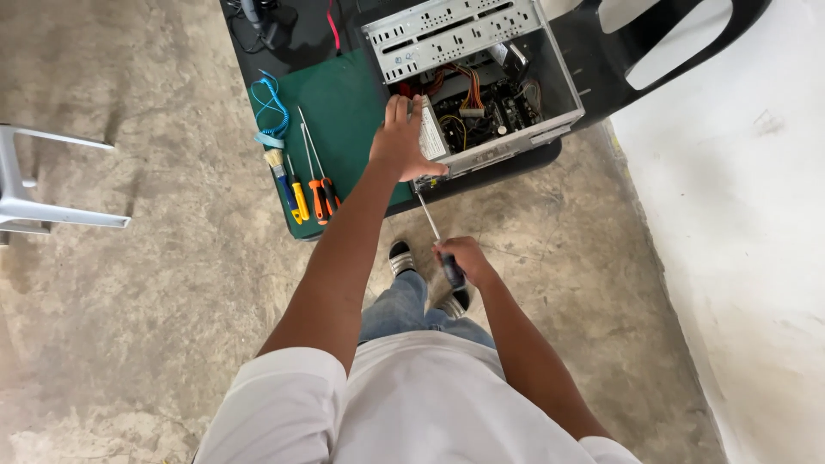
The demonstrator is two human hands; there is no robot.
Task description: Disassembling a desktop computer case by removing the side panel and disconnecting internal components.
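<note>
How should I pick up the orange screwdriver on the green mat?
Grab the orange screwdriver by its fat orange handle, coming from the table's near edge. The handle points that way, and the thin metal shaft is slippery and pointy. Other tools lie close beside it.

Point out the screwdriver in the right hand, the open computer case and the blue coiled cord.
screwdriver (450,268): head view, on its dark handle.
computer case (447,26): head view, on the perforated metal top panel.
blue coiled cord (271,105): head view, on its coils.
</note>
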